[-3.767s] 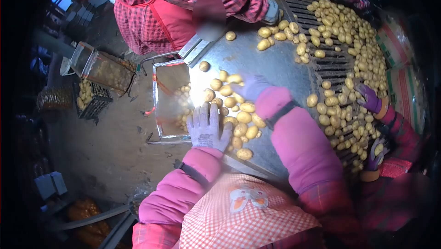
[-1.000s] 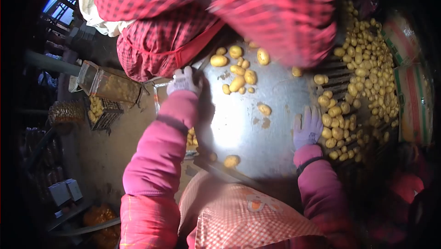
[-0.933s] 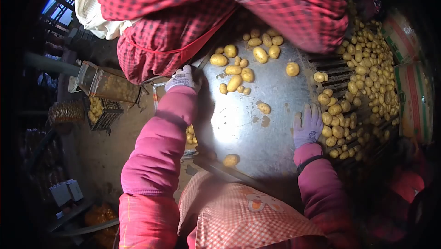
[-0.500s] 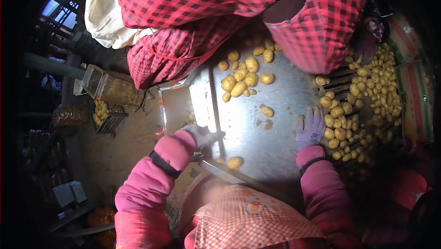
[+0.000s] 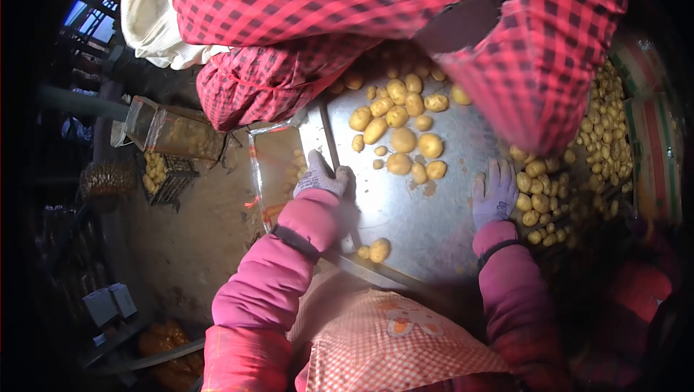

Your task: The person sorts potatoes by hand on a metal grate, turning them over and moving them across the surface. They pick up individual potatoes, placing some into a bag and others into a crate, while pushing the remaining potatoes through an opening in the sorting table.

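Left hand [image 5: 318,179] gripped 1 metal strip [image 5: 330,133]; right hand [image 5: 495,195] open, flat on tabletop [image 5: 448,237]. Slack grip risked potatoes [image 5: 403,140] rolling past.

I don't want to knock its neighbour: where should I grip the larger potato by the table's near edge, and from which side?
I'd grip the larger potato around its rounded sides, coming from above and its right. Bare metal lies to its right, while a smaller potato crowds its left and the edge strip runs close on the near side.
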Available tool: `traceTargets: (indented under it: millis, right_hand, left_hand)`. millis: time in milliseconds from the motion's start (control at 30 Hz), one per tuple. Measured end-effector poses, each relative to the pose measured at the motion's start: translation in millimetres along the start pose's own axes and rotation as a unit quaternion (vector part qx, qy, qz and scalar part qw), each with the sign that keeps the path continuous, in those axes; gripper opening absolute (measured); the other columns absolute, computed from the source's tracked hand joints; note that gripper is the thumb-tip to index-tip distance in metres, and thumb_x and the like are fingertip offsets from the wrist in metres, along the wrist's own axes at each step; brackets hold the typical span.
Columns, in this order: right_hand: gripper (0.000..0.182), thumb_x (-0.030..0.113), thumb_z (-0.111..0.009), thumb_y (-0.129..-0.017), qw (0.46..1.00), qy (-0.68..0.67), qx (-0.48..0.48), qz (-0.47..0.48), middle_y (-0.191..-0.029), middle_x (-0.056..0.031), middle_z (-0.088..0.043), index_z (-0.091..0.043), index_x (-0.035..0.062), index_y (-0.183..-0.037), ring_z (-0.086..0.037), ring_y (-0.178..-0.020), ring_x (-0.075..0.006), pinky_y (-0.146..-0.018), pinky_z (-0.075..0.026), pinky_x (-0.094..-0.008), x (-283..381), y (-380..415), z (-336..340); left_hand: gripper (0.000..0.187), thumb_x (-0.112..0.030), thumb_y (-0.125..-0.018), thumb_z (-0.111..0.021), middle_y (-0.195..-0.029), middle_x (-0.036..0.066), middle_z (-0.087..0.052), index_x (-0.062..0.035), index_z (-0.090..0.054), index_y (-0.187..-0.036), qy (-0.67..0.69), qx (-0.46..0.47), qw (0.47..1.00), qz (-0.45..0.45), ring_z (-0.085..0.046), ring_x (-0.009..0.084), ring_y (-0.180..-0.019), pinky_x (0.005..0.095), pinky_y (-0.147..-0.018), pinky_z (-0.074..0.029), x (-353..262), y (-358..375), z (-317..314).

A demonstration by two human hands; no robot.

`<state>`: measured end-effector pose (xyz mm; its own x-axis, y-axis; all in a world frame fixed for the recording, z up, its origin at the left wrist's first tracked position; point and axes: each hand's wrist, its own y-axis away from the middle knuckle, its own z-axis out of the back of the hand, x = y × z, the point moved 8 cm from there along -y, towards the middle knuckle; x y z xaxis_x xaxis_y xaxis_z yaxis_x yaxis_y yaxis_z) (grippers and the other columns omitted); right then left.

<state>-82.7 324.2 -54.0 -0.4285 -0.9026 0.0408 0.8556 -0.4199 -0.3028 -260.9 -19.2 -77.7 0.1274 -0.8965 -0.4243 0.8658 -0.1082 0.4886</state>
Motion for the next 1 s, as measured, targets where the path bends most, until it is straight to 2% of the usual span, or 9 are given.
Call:
traceTargets:
  millis: [100, 300, 400, 533, 600, 667, 733, 867, 1000]
  right_hand:
    - [0.048, 0.034, -0.052, -0.088, 1.000, -0.001, -0.022, 0.015, -0.133, -0.0158, -0.049, -0.055, 0.0052, -0.125, -0.041, -0.127, -0.0347, -0.108, -0.029, -0.0476, 7.4, -4.8, 7.1]
    - [0.046, 0.033, -0.052, -0.086, 0.999, 0.002, -0.040, 0.017, -0.131, -0.0159, -0.051, -0.056, 0.0052, -0.122, -0.043, -0.125, -0.0346, -0.105, -0.032, -0.0473, 9.5, -5.6, 13.7]
    - [0.044, 0.033, -0.054, -0.085, 0.998, -0.003, -0.051, 0.031, -0.128, -0.0168, -0.052, -0.057, 0.0062, -0.119, -0.044, -0.124, -0.0341, -0.104, -0.034, -0.0475, 3.6, -5.2, 1.2]
    - [0.055, 0.046, -0.063, -0.078, 0.964, 0.130, 0.231, 0.017, -0.125, -0.0160, -0.055, -0.058, 0.0135, -0.122, -0.049, -0.119, -0.0370, -0.097, -0.038, -0.0501, 1.6, -6.4, -29.6]
    - [0.062, 0.049, -0.065, -0.077, 0.944, -0.017, 0.325, -0.047, -0.128, -0.0143, -0.055, -0.054, 0.0154, -0.128, -0.048, -0.120, -0.0387, -0.098, -0.036, -0.0513, 2.1, -18.9, -9.8]
    - [0.059, 0.044, -0.064, -0.079, 0.993, -0.105, 0.001, -0.058, -0.128, -0.0152, -0.055, -0.053, 0.0146, -0.129, -0.049, -0.120, -0.0363, -0.100, -0.035, -0.0507, -4.4, -7.3, 3.8]
    - [0.053, 0.040, -0.062, -0.081, 0.991, -0.108, -0.062, 0.040, -0.127, -0.0167, -0.056, -0.054, 0.0148, -0.128, -0.051, -0.118, -0.0358, -0.102, -0.033, -0.0526, 6.4, 7.5, 36.4]
    - [0.033, 0.030, -0.060, -0.091, 0.887, -0.423, 0.184, 0.005, -0.113, -0.0142, -0.060, -0.060, 0.0098, -0.117, -0.058, -0.104, -0.0326, -0.084, -0.049, -0.0410, -27.6, 35.9, 85.7]
    - [0.037, 0.028, -0.062, -0.087, 0.935, -0.323, -0.102, -0.106, -0.114, -0.0136, -0.060, -0.060, 0.0102, -0.120, -0.058, -0.101, -0.0330, -0.083, -0.049, -0.0407, -161.3, 77.2, 122.9]
  left_hand:
    - [0.066, -0.047, -0.084, -0.055, -0.096, 0.021, -0.068, -0.0049, -0.034, -0.129, 0.000, 0.008, 1.000, 0.019, -0.065, 0.0399, -0.093, 0.0461, -0.087, -0.048, -6.3, 12.4, 12.2]
    - [0.088, -0.049, -0.082, -0.059, -0.108, 0.028, -0.063, 0.0012, -0.022, -0.144, -0.026, -0.054, 0.998, -0.026, -0.062, 0.0418, -0.101, 0.0450, -0.089, -0.048, 7.0, -5.0, -1.2]
    - [0.077, -0.046, -0.081, -0.063, -0.118, 0.025, -0.058, -0.0039, -0.036, -0.140, -0.103, -0.186, 0.972, -0.105, -0.058, 0.0399, -0.106, 0.0472, -0.090, -0.046, -17.5, 32.7, 25.1]
    - [0.064, -0.043, -0.080, -0.064, -0.131, 0.026, -0.046, -0.0077, -0.051, -0.131, -0.110, -0.272, 0.903, -0.313, -0.044, 0.0447, -0.119, 0.0527, -0.099, -0.036, -56.1, 124.9, 13.9]
    - [0.070, -0.038, -0.076, -0.069, -0.140, 0.025, -0.040, -0.0093, -0.049, -0.137, -0.176, -0.242, 0.893, -0.335, -0.038, 0.0452, -0.128, 0.0546, -0.106, -0.031, -61.1, 160.5, -19.6]
    - [0.065, -0.041, -0.077, -0.068, -0.143, 0.023, -0.038, -0.0128, -0.052, -0.134, -0.167, -0.230, 0.902, -0.325, -0.027, 0.0435, -0.136, 0.0554, -0.111, -0.022, -52.5, 167.3, -54.3]
    - [0.064, -0.044, -0.078, -0.066, -0.144, 0.019, -0.039, -0.0141, -0.051, -0.133, -0.214, -0.114, 0.943, -0.229, -0.024, 0.0388, -0.140, 0.0532, -0.115, -0.014, -42.2, 153.0, -71.2]
    - [0.060, -0.047, -0.078, -0.061, -0.140, 0.015, -0.044, -0.0143, -0.055, -0.128, -0.219, -0.123, 0.945, -0.210, -0.026, 0.0360, -0.140, 0.0525, -0.117, -0.012, -46.1, 152.0, -70.3]
    - [0.064, -0.047, -0.077, -0.062, -0.142, 0.014, -0.043, -0.0143, -0.053, -0.131, -0.221, -0.122, 0.947, -0.200, -0.027, 0.0341, -0.141, 0.0509, -0.117, -0.013, -37.6, 147.3, -76.3]
